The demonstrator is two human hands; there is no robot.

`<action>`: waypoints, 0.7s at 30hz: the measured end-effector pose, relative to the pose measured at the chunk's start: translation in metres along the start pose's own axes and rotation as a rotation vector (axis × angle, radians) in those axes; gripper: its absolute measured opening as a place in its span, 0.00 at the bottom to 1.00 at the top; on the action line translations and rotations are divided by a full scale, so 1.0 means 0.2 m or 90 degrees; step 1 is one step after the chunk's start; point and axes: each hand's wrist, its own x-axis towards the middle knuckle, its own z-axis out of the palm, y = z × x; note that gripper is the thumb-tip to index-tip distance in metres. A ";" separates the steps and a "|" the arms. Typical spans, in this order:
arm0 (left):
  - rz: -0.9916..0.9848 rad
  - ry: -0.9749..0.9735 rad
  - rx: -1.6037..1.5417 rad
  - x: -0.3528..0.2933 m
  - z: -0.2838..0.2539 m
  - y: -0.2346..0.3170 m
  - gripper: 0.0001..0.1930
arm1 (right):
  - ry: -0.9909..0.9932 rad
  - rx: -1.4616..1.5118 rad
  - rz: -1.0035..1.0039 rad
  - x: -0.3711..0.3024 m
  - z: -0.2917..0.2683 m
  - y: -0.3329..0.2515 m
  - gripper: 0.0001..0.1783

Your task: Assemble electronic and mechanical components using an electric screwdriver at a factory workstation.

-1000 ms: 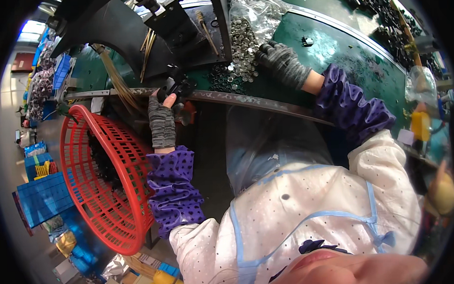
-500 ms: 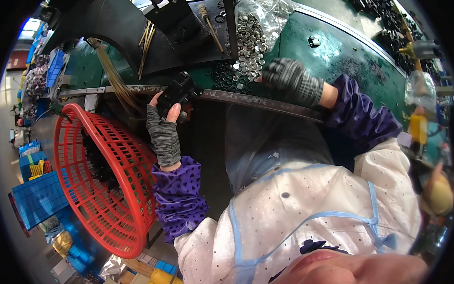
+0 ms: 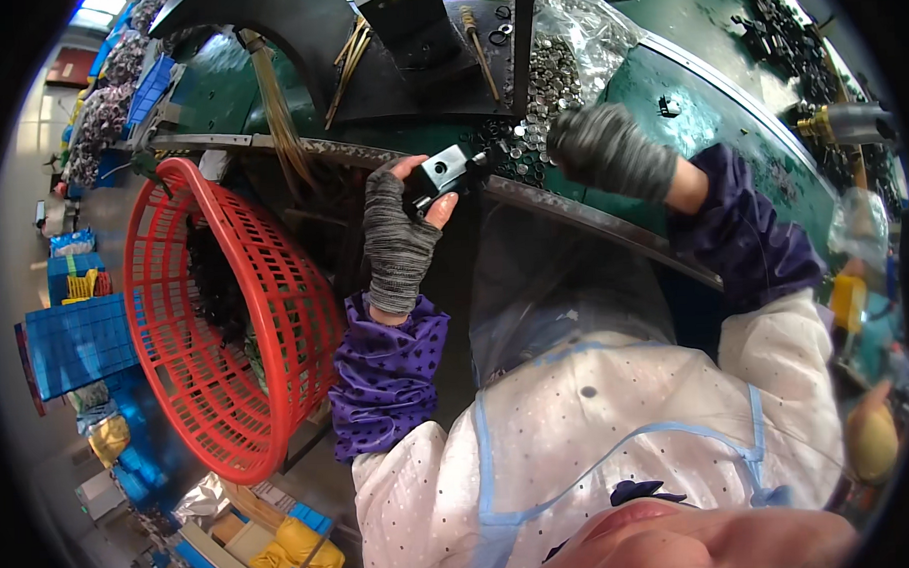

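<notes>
My left hand (image 3: 401,231), in a grey fingerless glove, grips a small black block-shaped part (image 3: 444,168) between thumb and fingers, just off the bench's near edge. One flat face of it, with a round hole, catches the light. My right hand (image 3: 615,154), gloved alike, hovers low over the bench beside a heap of small silver discs (image 3: 551,78). Its fingers are curled in and mostly hidden behind the back of the hand, so anything pinched there is out of sight. Small black rings (image 3: 491,132) lie between the two hands, by the discs.
A red plastic basket (image 3: 261,336) with black parts inside stands at my left. On the green bench (image 3: 623,88) are a clear plastic bag (image 3: 596,34), a lone black piece (image 3: 669,106) and a wooden-handled tool (image 3: 480,53). A bundle of pale bristles (image 3: 273,95) hangs over the edge.
The black part in my left hand has been turned, and its bright holed face now shows. That hand has come closer to my right hand, which stays by the discs. The view has shifted.
</notes>
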 end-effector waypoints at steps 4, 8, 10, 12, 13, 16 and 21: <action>0.035 -0.002 -0.007 0.01 0.07 0.06 0.23 | 0.348 0.360 -0.085 0.09 -0.14 -0.04 0.09; 0.127 -0.004 0.028 0.05 0.15 0.13 0.23 | 0.343 0.112 -0.164 0.14 -0.06 -0.08 0.12; 0.075 -0.021 -0.023 0.06 0.18 0.11 0.22 | 0.322 0.095 -0.169 0.12 -0.06 -0.06 0.13; 0.080 -0.007 -0.026 0.07 0.17 0.14 0.22 | 0.310 0.082 -0.180 0.12 -0.08 -0.06 0.13; 0.084 0.003 -0.033 0.07 0.16 0.15 0.21 | 0.363 0.110 -0.177 0.12 -0.09 -0.06 0.13; 0.134 0.014 -0.056 0.10 0.18 0.15 0.21 | 0.403 0.127 -0.172 0.14 -0.12 -0.05 0.14; 0.137 -0.006 -0.030 0.12 0.20 0.15 0.20 | 0.377 -0.026 -0.247 0.13 -0.15 -0.05 0.17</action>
